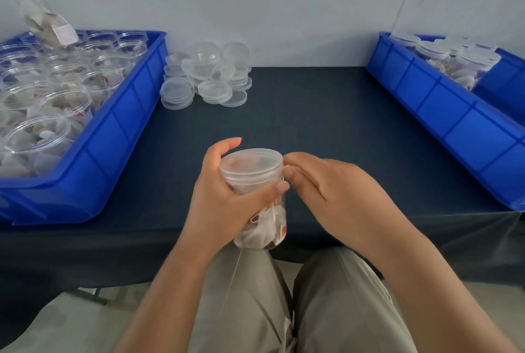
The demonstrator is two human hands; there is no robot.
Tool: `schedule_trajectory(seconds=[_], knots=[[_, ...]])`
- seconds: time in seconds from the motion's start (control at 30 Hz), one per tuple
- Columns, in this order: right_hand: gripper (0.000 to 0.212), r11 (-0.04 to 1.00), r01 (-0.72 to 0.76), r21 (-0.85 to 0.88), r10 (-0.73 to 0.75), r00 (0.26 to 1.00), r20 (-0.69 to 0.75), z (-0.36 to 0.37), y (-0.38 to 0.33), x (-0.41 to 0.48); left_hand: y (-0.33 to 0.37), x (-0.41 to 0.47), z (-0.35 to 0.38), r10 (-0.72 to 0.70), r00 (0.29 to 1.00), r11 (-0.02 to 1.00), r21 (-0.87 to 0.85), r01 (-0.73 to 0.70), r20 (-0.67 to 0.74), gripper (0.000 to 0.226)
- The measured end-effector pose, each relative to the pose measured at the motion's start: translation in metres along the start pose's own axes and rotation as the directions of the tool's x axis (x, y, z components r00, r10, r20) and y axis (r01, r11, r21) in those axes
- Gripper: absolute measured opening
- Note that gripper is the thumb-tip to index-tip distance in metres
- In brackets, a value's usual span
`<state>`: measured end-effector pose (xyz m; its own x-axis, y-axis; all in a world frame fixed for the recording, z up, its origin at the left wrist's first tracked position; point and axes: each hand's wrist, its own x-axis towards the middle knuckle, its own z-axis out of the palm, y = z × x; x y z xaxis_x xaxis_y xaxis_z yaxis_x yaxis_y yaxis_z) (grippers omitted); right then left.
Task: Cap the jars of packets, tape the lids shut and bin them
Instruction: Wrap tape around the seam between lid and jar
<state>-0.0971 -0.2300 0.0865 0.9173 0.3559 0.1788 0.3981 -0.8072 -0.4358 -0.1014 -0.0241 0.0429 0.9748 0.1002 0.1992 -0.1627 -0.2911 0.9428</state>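
We are partway through one jar and far from done with the lot. The jar (264, 227) of packets sits in front of us, just above our lap at the near edge of the table (312, 114). Our left hand (218, 196) has its grip closed round the jar's body. The lid (251, 162) is already on. Our right hand (326, 185) has a narrow grip, thumb and forefinger pinched at the lid's side, so we judge this to be the taping step. A thin clear strand (235, 273) hangs below the jar, though we cannot tell for sure that it is tape. Binning this jar is still to come. Counting what lies about: the left bin (113, 139) holds upward of fifteen open jars (42, 91) with no lids, plus one blurred, tilted jar above its far corner. The loose lids (204, 77) between the bins number a dozen or so, but the stacks are too clear to count exactly. The right bin (443, 114) holds about six capped jars (454, 60). Most of the work is therefore ahead of us.
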Motion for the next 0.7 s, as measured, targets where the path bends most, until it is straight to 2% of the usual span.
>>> schedule_trajectory(seconds=[0.13, 0.3, 0.47, 0.6, 0.7], knots=[[0.037, 1.000, 0.017, -0.011, -0.016, 1.000, 0.019, 0.003, 0.003, -0.003, -0.001, 0.003, -0.001, 0.047, 0.999, 0.998, 0.049, -0.046, -0.019, 0.083], [0.038, 0.999, 0.036, 0.038, -0.035, 0.999, -0.008, 0.008, 0.003, -0.005, 0.006, 0.004, 0.000, 0.092, 0.992, 0.994, 0.068, -0.086, -0.085, 0.108], [0.040, 0.995, 0.022, 0.095, -0.031, 0.995, 0.096, 0.004, 0.010, -0.009, 0.011, -0.001, -0.003, 0.213, 0.967, 0.973, 0.120, -0.197, -0.141, 0.094], [0.038, 0.999, 0.045, 0.007, -0.046, 0.995, 0.086, 0.003, 0.007, -0.009, 0.008, 0.000, -0.003, 0.231, 0.960, 0.969, 0.126, -0.212, -0.162, 0.093], [0.038, 0.994, -0.010, -0.110, 0.011, 1.000, 0.003, 0.009, 0.002, -0.009, 0.001, -0.002, 0.002, 0.287, 0.946, 0.948, 0.185, -0.259, -0.148, 0.088]])
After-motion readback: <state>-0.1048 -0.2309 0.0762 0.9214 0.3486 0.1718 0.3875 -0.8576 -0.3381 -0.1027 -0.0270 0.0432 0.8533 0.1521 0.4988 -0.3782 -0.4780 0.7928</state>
